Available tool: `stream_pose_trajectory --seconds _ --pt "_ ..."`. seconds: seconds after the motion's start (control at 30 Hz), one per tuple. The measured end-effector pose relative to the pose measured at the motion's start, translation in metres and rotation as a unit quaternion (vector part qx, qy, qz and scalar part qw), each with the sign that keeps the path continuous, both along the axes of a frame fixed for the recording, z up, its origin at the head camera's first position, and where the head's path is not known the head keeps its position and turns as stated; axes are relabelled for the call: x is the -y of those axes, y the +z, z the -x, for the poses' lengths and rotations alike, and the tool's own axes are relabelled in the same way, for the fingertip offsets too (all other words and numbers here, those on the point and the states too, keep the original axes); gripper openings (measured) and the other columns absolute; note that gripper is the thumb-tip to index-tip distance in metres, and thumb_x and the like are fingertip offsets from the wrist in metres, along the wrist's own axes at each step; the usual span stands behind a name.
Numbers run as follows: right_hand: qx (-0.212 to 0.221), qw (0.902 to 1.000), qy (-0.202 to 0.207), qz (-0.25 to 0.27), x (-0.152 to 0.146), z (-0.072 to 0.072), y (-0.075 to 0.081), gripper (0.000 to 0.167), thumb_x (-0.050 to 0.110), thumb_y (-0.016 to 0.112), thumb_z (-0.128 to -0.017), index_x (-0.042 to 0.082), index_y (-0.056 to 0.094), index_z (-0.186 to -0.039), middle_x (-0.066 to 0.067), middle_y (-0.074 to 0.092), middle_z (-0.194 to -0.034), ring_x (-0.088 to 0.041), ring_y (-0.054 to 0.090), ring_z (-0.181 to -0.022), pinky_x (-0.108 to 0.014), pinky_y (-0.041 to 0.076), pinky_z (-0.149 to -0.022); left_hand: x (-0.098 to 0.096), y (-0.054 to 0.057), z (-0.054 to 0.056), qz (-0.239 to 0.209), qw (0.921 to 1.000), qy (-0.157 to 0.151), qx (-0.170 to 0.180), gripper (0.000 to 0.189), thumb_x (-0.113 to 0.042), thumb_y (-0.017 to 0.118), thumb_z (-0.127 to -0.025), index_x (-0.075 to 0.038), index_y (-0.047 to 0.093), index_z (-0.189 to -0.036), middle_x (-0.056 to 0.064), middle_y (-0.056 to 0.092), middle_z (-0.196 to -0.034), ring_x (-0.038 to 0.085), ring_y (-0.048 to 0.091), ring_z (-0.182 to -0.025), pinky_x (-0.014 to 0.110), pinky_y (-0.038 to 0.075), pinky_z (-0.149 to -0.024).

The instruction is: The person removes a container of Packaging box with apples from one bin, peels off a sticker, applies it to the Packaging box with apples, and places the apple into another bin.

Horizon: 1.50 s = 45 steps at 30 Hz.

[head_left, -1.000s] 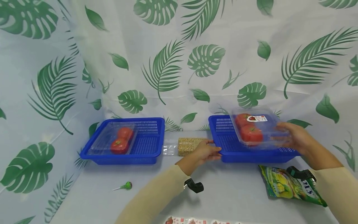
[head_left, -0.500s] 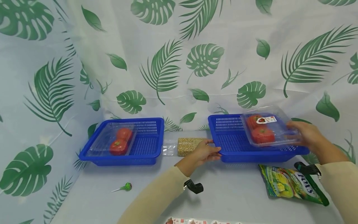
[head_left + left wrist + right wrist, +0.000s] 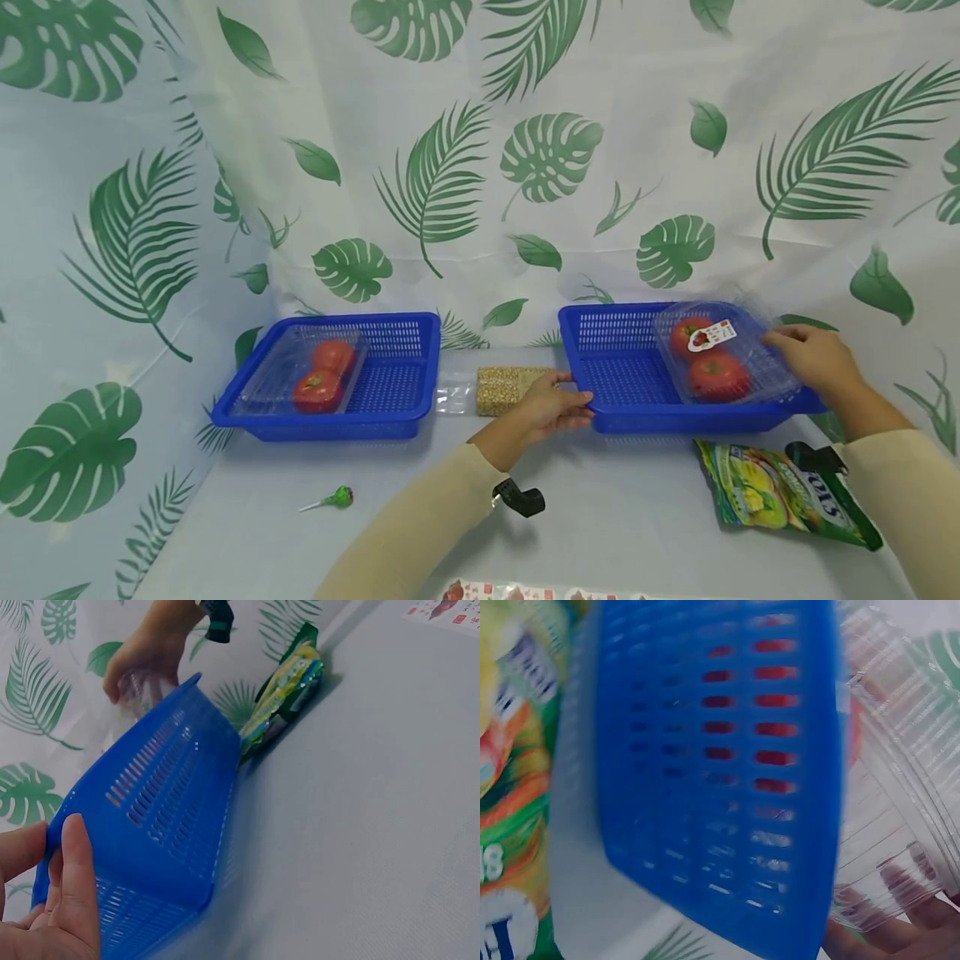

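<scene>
Partly inside the right basket (image 3: 675,419), a box (image 3: 761,362) holds tomatoes (image 3: 718,377).

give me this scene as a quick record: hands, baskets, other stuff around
left hand: pinches rim of right basket, near left corner
right hand: grips edge of labelled box
labelled box: clear, two tomatoes inside, at right basket's right end
left basket: holds second clear box, two more tomatoes
between baskets: grain packet
before left basket: lollipop
before right basket: green-yellow bag
</scene>
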State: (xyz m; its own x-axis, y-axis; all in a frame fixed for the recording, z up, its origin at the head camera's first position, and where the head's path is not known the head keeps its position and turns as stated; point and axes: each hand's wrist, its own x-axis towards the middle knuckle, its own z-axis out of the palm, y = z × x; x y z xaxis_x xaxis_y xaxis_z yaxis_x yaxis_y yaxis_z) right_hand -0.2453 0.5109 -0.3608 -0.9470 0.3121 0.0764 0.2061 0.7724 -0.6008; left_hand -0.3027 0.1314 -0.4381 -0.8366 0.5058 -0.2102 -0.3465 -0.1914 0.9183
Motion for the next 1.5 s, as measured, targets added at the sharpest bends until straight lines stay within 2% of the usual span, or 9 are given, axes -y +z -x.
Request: stream_pose_trajectory --seconds 0.1,0.17,0.33,0.43,0.6,0.8,1.0,1.27,1.5 --pt "0.007 0.9987 0.003 -0.051 0.002 -0.002 0.001 0.08 0.054 0.037 -0.1 -0.019 0.039 -0.133 -0.046 0.036 -0.129 -0.063 0.035 -0.113 -0.072 0.035 -0.087 0.0 0.001 0.0 0.003 1.0 0.001 0.001 0.039 0.002 0.069 -0.088 -0.009 0.051 -0.12 0.018 0.069 -0.087 0.019 0.067 -0.066 0.031 0.058 -0.061" --pt "0.012 0.998 -0.004 -0.062 0.003 -0.003 0.001 0.081 0.054 0.038 -0.099 -0.02 0.039 -0.132 -0.046 0.037 -0.128 -0.063 0.036 -0.111 -0.072 0.037 -0.086 0.001 0.001 0.0 0.005 1.0 0.001 0.0 0.039 0.001 0.069 -0.088 -0.008 0.051 -0.121 0.02 0.069 -0.09 0.019 0.068 -0.066 0.031 0.059 -0.062" --pt "0.042 0.9982 -0.015 -0.041 0.002 -0.003 0.001 0.087 0.058 0.038 -0.097 -0.021 0.033 -0.135 -0.045 0.037 -0.124 -0.059 0.043 -0.106 -0.066 0.046 -0.081 0.0 0.001 0.0 -0.001 1.0 0.003 0.002 0.04 0.002 0.068 -0.088 -0.006 0.05 -0.123 0.02 0.069 -0.09 0.019 0.067 -0.066 0.031 0.058 -0.061" --pt "0.045 0.9981 -0.02 -0.037 0.002 -0.004 0.001 0.088 0.056 0.043 -0.096 -0.02 0.029 -0.137 -0.046 0.038 -0.124 -0.058 0.046 -0.104 -0.064 0.048 -0.078 -0.001 0.0 -0.001 -0.005 1.0 0.003 -0.001 0.043 0.003 0.068 -0.089 -0.004 0.049 -0.126 0.017 0.069 -0.086 0.019 0.067 -0.066 0.031 0.058 -0.061" --pt "0.028 0.9979 -0.03 -0.049 0.004 -0.007 0.001 0.085 0.051 0.051 -0.095 -0.017 0.027 -0.139 -0.047 0.037 -0.127 -0.061 0.043 -0.107 -0.066 0.046 -0.08 -0.002 0.001 -0.004 -0.01 0.9999 -0.001 -0.003 0.043 0.003 0.067 -0.089 -0.002 0.048 -0.128 0.015 0.068 -0.085 0.019 0.067 -0.066 0.031 0.059 -0.062" --pt "0.036 0.9974 -0.034 -0.053 0.006 -0.011 0.003 0.085 0.051 0.052 -0.095 -0.017 0.028 -0.139 -0.046 0.037 -0.127 -0.061 0.041 -0.108 -0.067 0.045 -0.081 -0.001 0.001 -0.007 -0.008 1.0 0.003 -0.002 0.043 0.003 0.067 -0.089 0.0 0.049 -0.128 0.015 0.069 -0.085 0.019 0.067 -0.066 0.033 0.059 -0.064" --pt "0.028 0.9965 -0.032 -0.071 0.007 -0.012 0.011 0.087 0.057 0.051 -0.094 -0.019 0.035 -0.133 -0.045 0.038 -0.126 -0.06 0.041 -0.108 -0.068 0.043 -0.083 0.003 0.0 -0.006 -0.009 0.9999 0.012 -0.004 0.035 0.005 0.068 -0.087 -0.002 0.054 -0.119 0.018 0.069 -0.084 0.02 0.068 -0.067 0.035 0.059 -0.067" --pt "0.007 0.9907 0.013 -0.136 0.028 -0.011 0.032 0.075 0.046 0.058 -0.094 -0.02 0.041 -0.127 -0.043 0.043 -0.121 -0.059 0.043 -0.104 -0.07 0.04 -0.082 0.026 -0.002 -0.002 -0.004 0.9995 -0.023 -0.022 0.031 0.002 0.064 -0.09 0.002 0.056 -0.12 0.02 0.067 -0.099 0.024 0.067 -0.079 0.04 0.058 -0.076" --pt "0.018 0.9874 0.073 -0.139 0.055 -0.002 0.032 0.074 0.046 0.061 -0.093 -0.018 0.044 -0.126 -0.04 0.047 -0.123 -0.059 0.042 -0.11 -0.071 0.037 -0.086 0.069 0.015 -0.005 0.067 0.9917 -0.057 -0.094 0.035 -0.01 0.065 -0.093 0.003 0.056 -0.125 0.024 0.065 -0.11 0.023 0.069 -0.081 0.04 0.058 -0.074"
